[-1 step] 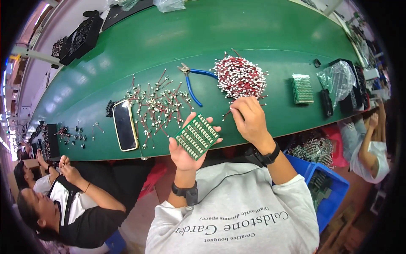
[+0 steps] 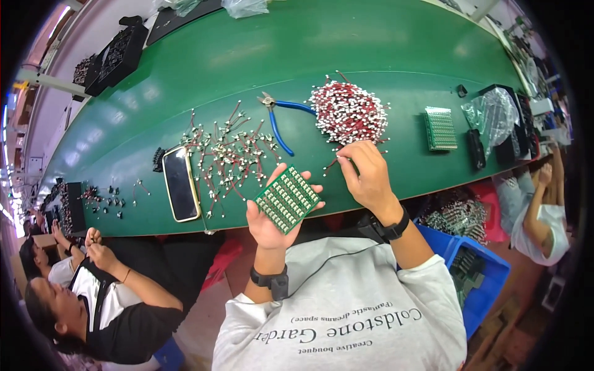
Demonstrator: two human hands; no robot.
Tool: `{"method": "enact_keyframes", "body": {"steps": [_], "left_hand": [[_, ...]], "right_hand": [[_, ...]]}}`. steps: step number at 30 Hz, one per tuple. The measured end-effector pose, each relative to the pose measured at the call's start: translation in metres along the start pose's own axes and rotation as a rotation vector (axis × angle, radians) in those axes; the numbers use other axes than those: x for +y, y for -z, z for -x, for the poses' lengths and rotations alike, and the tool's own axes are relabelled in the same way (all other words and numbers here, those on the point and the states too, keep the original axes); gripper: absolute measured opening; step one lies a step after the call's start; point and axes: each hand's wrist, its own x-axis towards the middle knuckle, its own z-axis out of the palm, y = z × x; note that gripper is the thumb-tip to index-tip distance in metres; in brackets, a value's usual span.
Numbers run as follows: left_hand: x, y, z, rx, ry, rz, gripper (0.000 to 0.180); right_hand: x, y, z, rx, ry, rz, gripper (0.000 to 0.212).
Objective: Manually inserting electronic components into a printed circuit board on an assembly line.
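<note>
1. Green panel, apparently unwired, sits in our left hand, between thumb and fingers.
2. Our right hand presses its fingertips together at a red wire (pinched or not, we cannot tell).
3. Wired pieces look done; heaped wires remain.

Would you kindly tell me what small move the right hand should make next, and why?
Probably carry the right hand toward the green board: it seems to pinch a short red wire beside the wire pile, while the left hand holds the board close by, its rows facing up.
</note>
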Motion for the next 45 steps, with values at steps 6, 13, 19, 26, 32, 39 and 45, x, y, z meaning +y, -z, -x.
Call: {"method": "enact_keyframes", "body": {"steps": [6,13,19,26,32,39,45], "left_hand": [[-0.007,-0.011,-0.006,0.013,0.064,-0.004,0.096],[-0.013,-0.024,-0.009,0.009,0.134,-0.131,0.101],[-0.017,-0.027,-0.013,-0.112,0.214,-0.178,0.091],[-0.022,-0.023,-0.016,0.010,0.360,-0.286,0.073],[-0.018,-0.033,-0.010,-0.042,0.304,-0.391,0.092],[-0.029,-0.031,-0.010,0.100,0.188,-0.668,0.058],[-0.029,-0.043,-0.013,0.078,-0.023,-0.517,0.060]], "right_hand": [[-0.030,0.022,-0.006,-0.130,-0.215,-0.384,0.009],[-0.036,0.025,-0.007,-0.183,-0.281,-0.508,0.004],[-0.034,0.023,-0.008,-0.127,-0.302,-0.570,0.006],[-0.016,0.006,0.013,-0.001,-0.107,-0.369,0.004],[-0.013,0.002,0.031,0.043,-0.471,-0.608,0.008],[-0.015,0.003,0.031,0.184,-0.451,-0.656,0.008],[-0.031,0.025,0.015,0.048,-0.257,-0.401,0.004]]}}
